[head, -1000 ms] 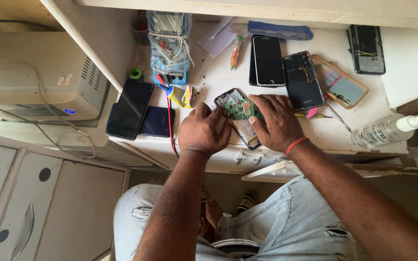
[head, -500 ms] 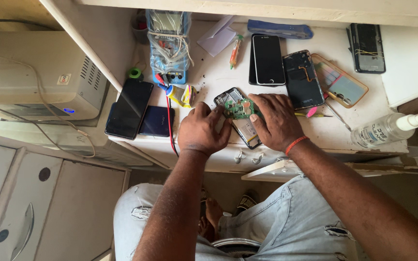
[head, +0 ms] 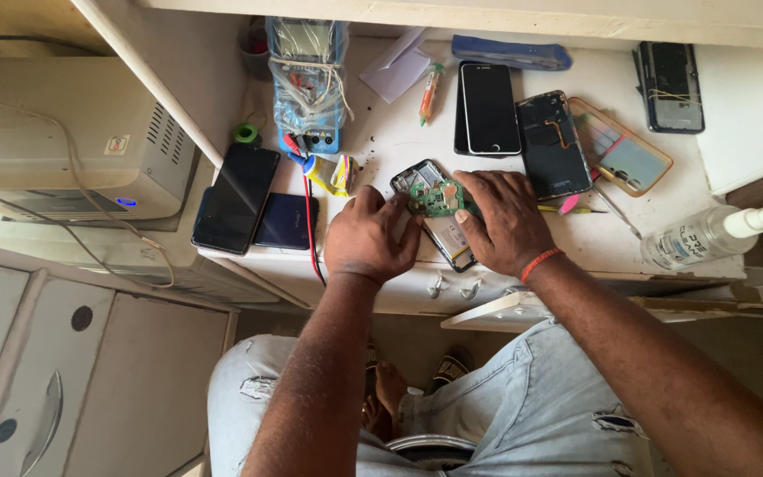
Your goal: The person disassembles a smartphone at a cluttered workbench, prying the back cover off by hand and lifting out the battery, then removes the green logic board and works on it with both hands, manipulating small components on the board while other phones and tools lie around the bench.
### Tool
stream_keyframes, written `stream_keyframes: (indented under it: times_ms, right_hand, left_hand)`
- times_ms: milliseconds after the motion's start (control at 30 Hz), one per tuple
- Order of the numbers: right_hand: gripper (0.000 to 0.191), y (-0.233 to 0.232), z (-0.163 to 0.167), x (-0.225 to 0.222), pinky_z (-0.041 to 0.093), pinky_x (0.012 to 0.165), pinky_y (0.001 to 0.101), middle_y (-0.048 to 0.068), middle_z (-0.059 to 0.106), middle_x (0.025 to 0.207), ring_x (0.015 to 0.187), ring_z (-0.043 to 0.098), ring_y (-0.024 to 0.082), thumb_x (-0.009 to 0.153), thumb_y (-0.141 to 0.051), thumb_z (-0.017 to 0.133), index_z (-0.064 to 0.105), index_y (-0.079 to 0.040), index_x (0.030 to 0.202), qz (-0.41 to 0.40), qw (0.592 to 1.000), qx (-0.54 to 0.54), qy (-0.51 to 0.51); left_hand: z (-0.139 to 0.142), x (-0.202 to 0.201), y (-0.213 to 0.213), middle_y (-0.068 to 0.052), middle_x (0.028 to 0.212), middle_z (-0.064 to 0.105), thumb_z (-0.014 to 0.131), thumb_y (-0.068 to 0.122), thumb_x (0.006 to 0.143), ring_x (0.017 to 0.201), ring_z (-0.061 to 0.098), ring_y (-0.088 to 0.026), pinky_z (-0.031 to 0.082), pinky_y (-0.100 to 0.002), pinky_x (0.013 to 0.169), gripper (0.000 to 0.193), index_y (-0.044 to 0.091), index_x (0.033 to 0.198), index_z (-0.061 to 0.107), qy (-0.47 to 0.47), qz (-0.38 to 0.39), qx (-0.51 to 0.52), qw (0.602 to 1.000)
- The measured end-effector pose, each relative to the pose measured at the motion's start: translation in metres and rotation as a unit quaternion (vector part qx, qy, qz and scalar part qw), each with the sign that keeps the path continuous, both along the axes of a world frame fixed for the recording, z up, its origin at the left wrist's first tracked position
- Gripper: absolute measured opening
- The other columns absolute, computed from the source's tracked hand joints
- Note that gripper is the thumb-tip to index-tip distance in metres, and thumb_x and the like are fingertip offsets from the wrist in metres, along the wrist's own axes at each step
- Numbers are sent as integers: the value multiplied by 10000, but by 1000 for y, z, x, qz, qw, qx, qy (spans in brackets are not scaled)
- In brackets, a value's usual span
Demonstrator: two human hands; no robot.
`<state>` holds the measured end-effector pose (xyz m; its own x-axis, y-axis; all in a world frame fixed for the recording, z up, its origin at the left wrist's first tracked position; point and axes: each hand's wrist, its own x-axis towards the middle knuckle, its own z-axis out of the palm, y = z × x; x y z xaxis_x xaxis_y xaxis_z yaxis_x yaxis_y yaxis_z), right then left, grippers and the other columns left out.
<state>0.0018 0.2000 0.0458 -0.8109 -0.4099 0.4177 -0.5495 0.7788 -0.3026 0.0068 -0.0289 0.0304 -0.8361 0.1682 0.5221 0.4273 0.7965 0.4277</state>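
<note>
Opened phone (head: 434, 216) lies near table (head: 381, 146) front edge, long axis diagonal, top end toward far-left. Left hand (head: 369, 237) fingers curled at its left side, right hand (head: 503, 221) pressing flat from right, both touching; pinch prob. hidden.

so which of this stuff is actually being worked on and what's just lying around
In hand:
left hand
right hand
opened phone
green circuit board

Lying about:
multimeter
black phone
dark phone
spray bottle
clear phone case
</note>
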Motion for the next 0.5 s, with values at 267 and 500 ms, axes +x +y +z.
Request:
stream_keyframes:
  times_ms: [267,500]
  right_hand:
    - [524,-1,0,1,357,1110,499,153,618,1315,1221,545,344,931,-187,620,530,-48,1428,1,1000,-5,11]
    - [523,-1,0,1,367,1104,493,148,620,1303,1212,551,339,930,-177,627,533,-50,1429,1,1000,-6,16]
  left_hand:
    - [0,0,-1,-97,896,635,736,361,852,770,667,-313,555,-444,652,328,146,1099,765,15,-12,-1,1000]
    - [3,1,-1,-105,888,629,728,341,862,748,667,-329,549,-462,622,287,161,1085,749,15,-19,-16,1000]
